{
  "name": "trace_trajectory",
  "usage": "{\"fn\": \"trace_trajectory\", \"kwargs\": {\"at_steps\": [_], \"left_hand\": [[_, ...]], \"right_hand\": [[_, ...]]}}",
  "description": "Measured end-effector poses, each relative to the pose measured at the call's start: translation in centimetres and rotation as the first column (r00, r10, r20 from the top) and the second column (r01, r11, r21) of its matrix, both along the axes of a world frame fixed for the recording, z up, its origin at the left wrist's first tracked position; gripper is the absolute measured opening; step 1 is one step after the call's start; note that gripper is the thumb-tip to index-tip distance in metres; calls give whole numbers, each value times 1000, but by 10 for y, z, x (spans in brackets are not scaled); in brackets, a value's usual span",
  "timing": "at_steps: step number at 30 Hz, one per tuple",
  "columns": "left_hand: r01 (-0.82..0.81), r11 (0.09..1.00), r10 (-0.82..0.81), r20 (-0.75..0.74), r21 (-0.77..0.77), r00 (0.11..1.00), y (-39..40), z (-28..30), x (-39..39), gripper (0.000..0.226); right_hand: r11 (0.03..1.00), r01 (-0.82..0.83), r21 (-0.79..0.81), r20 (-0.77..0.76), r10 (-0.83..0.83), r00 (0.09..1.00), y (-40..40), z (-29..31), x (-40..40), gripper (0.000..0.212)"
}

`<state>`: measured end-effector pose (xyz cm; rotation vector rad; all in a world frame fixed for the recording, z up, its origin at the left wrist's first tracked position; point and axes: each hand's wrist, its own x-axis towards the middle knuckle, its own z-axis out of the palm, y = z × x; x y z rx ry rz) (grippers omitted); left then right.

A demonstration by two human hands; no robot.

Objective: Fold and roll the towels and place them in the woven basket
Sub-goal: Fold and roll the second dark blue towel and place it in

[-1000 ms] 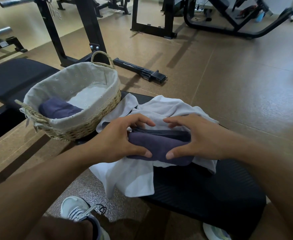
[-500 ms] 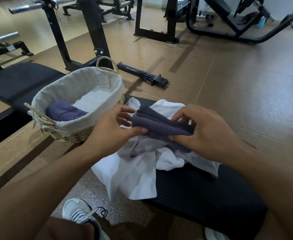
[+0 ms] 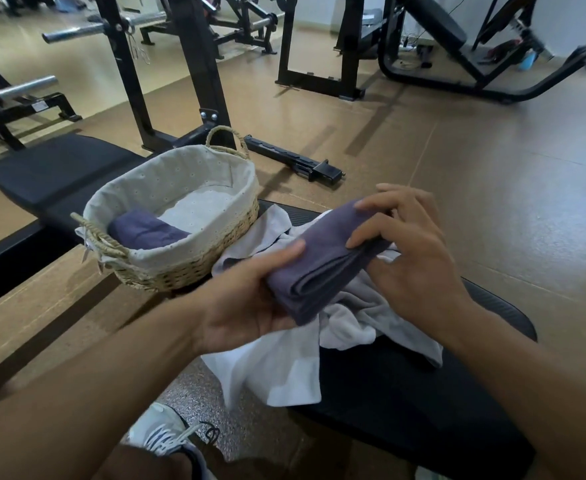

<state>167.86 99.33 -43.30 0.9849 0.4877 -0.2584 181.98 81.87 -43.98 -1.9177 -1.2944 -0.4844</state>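
Folded dark purple towel (image 3: 322, 261) is what I watch now: it is held in the air between my two hands, above the crumpled white towel (image 3: 284, 368), and it does not touch the counter (image 3: 406, 403). It is folded into a long, thick bundle, and the layers show at its near end. The bundle is tilted, with the near end lower and the far end higher to the right.

My left hand (image 3: 246, 306) holds the near end from below; its thumb lies straight along the top of the cloth and the other fingers are under it, so the hand is clamped on the towel. My right hand (image 3: 406, 251) grips the far end; its fingers are curled over the upper edge and the thumb presses the side. The two hands are apart, one at each end.

The oval woven basket with the pale fabric lining (image 3: 187, 268) stands on the counter just to the left of the hands. A second rolled dark purple towel (image 3: 146, 232) lies inside it, against the near left wall. The white towel reaches to the basket's base and hangs over the near edge of the counter.

Below I see a white sneaker (image 3: 160, 434) on the floor. Black gym frames (image 3: 194, 71) stand behind the basket.
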Motion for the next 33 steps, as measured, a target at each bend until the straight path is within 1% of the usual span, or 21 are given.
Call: {"fn": "trace_trajectory", "kwargs": {"at_steps": [2, 3, 4, 5, 6, 7, 8, 9, 10, 11, 13, 15, 17, 19, 21, 23, 26, 28, 31, 32, 33], "left_hand": [[-21, 999, 22, -15, 48, 1000, -11, -7, 2, 43], [-65, 996, 65, 0, 66, 998, -14, -12, 3, 41], [-116, 990, 114, 23, 81, 993, -17, -17, 4, 41], [-166, 981, 162, 47, 99, 986, -19, -20, 5, 42], [-207, 971, 200, 71, 119, 977, -22, -23, 5, 43], [-239, 960, 228, 91, 145, 970, -24, -26, 5, 46], [-258, 951, 243, 108, 172, 964, -26, -29, 5, 49], [-269, 942, 248, 126, 199, 961, -27, -31, 5, 52], [-269, 934, 240, 145, 234, 960, -27, -33, 5, 54], [-256, 925, 217, 160, 281, 963, -27, -34, 4, 57], [-192, 904, 135, 170, 383, 976, -30, -34, 2, 61], [-171, 918, 106, 195, 357, 975, -33, -31, 3, 59], [-242, 915, 172, 231, 322, 958, -32, -26, 4, 52], [-331, 842, 230, 271, 426, 935, -24, -23, 6, 52], [-373, 760, 247, 294, 533, 923, -16, -23, 6, 56], [-399, 739, 264, 312, 543, 913, -13, -23, 6, 48], [-455, 713, 287, 370, 534, 883, -12, -22, 6, 22], [-480, 679, 279, 410, 555, 868, -9, -22, 5, 9], [-538, 605, 292, 465, 587, 836, 2, -19, 2, 5], [-564, 569, 298, 489, 599, 820, 6, -16, 0, 3], [-590, 512, 298, 515, 625, 804, 12, -14, -2, 3]], "right_hand": [[1000, 17, -18, -143, -20, 990, 1, -1, -2, 25], [999, 41, -28, -257, -47, 965, 2, -2, -4, 32], [998, 59, -30, -397, -66, 915, 3, -3, -5, 43], [997, 78, -7, -561, -68, 825, 5, -3, -8, 51], [994, 104, 39, -725, -43, 687, 7, -3, -11, 53], [989, 123, 83, -853, 7, 522, 10, -2, -15, 51], [986, 135, 100, -925, 42, 377, 12, -1, -19, 51], [988, 122, 95, -956, 56, 289, 13, 0, -24, 54], [993, 95, 76, -963, 48, 267, 14, 0, -30, 55], [995, 77, 62, -956, 37, 292, 13, -2, -33, 50], [996, 77, 51, -925, 18, 380, 13, -4, -38, 37], [999, 30, 36, -879, 17, 476, 11, -4, -37, 33], [998, -64, -23, -817, 18, 576, 9, -1, -36, 34], [986, -139, -91, -752, 23, 659, 8, 3, -41, 38], [976, -169, -138, -693, 26, 721, 7, 1, -43, 40], [973, -154, -170, -660, 4, 751, 8, -4, -43, 39], [982, -99, -161, -677, -37, 735, 11, -11, -41, 42], [984, -88, -158, -668, -41, 743, 16, -13, -39, 41], [984, -123, -133, -600, 19, 799, 33, -8, -35, 34], [984, -133, -120, -577, 40, 815, 41, -4, -35, 32], [983, -142, -117, -552, 54, 832, 51, -1, -33, 31]]}}
